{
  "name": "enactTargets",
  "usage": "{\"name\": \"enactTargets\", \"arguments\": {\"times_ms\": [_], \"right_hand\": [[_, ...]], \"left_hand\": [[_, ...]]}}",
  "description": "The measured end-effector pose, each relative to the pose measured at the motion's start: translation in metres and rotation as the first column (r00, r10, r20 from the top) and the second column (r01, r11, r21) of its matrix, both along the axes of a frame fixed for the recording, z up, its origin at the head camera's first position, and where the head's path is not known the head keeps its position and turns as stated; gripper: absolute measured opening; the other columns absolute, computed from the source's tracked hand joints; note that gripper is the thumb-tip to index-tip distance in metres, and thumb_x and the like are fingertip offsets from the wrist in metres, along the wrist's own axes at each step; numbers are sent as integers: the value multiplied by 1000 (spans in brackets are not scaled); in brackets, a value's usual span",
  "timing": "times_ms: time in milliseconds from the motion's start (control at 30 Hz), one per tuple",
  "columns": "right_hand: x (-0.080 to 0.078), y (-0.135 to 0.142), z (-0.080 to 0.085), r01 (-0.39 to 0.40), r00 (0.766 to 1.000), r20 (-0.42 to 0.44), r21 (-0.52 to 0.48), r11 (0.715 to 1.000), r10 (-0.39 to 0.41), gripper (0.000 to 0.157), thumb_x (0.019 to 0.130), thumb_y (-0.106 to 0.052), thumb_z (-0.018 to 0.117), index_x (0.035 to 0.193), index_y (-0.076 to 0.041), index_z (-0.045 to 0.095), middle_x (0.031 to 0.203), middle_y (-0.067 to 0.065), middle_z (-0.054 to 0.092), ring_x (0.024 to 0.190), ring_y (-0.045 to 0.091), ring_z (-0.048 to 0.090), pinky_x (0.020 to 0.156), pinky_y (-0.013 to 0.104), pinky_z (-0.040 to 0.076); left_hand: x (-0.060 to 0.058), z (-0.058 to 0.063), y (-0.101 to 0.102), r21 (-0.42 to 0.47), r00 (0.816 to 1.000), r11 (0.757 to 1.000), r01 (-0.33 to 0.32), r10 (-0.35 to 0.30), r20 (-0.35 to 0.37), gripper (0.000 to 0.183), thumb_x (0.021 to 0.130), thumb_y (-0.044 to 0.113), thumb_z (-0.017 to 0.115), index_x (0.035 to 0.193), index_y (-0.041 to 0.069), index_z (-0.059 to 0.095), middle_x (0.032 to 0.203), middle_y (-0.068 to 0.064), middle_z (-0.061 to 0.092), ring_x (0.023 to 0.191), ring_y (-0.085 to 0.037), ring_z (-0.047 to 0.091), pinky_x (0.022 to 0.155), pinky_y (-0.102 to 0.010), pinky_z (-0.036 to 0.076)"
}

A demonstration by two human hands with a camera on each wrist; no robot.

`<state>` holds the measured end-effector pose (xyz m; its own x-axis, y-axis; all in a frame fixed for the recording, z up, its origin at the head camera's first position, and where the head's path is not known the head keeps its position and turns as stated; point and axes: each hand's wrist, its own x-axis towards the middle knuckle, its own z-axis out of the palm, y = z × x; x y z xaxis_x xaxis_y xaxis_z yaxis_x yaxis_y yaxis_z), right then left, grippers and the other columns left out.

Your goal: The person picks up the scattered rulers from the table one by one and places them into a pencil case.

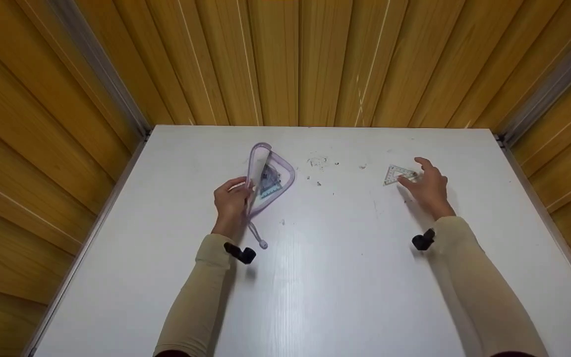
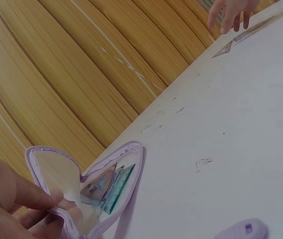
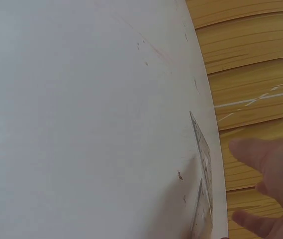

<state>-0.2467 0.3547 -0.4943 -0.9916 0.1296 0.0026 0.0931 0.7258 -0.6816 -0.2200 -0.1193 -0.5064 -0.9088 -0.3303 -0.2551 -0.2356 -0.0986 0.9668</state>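
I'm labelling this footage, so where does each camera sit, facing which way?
Head: on the head, facing forward and down at the table; left grip, right grip and sleeves show.
Left wrist: on that wrist, facing over the pouch toward the wood-patterned wall; both grips show.
Right wrist: on that wrist, facing the table and triangular ruler; part of the right grip shows.
Head and left wrist share the pouch.
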Motion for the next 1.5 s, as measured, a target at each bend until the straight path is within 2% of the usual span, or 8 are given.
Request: {"name": "enactTargets", "arguments": {"times_ms": [267, 433, 600, 800, 1033, 1500], "right_hand": [[5, 1, 2, 64, 986, 150, 52, 997, -71, 91, 96, -30, 73, 164, -8, 17, 162, 31, 26, 136, 56, 28, 109, 67, 28], [9, 2, 0, 79, 979, 179, 92, 993, -94, 92, 96, -29, 72, 164, -6, 15, 159, 33, 28, 134, 57, 29, 106, 67, 30], [14, 3, 0, 86, 975, 191, 142, 986, -112, 87, 95, -27, 71, 161, 1, 21, 155, 35, 34, 131, 57, 32, 102, 65, 32], [17, 7, -1, 82, 977, 183, 174, 981, -114, 73, 97, -20, 67, 155, 6, 33, 151, 35, 41, 130, 58, 36, 103, 65, 32], [20, 11, 0, 68, 989, 118, 184, 981, -91, 55, 100, -10, 60, 148, 10, 44, 146, 34, 48, 134, 56, 41, 106, 65, 35], [15, 15, 0, 74, 987, 127, 181, 981, -98, 49, 99, -7, 59, 144, 11, 48, 144, 34, 50, 134, 54, 42, 109, 64, 33]], "left_hand": [[0, 0, 0, -9, 1000, 1000, -9, 9, 6, 28, 92, -1, 70, 118, 8, 74, 109, -12, 76, 94, -22, 68, 74, -28, 50], [0, 0, 0, 1, 1000, 1000, -9, 9, 10, 26, 93, 2, 72, 117, 9, 74, 108, -11, 76, 93, -21, 67, 75, -28, 50], [0, -1, 0, 10, 1000, 1000, -7, 7, -2, 25, 93, 2, 72, 116, 7, 74, 108, -13, 76, 93, -22, 67, 75, -29, 51], [0, -1, 0, -7, 1000, 1000, 4, -4, 19, 24, 93, 3, 72, 117, 10, 74, 109, -10, 76, 96, -21, 68, 78, -29, 51], [0, -2, 0, 44, 1000, 999, -13, 13, -8, 26, 91, -3, 71, 115, 6, 75, 108, -14, 76, 90, -23, 67, 67, -26, 49], [-1, -3, 0, 27, 1000, 999, -16, 16, -2, 28, 89, -4, 70, 115, 6, 75, 107, -13, 76, 90, -19, 68, 71, -28, 51]]}}
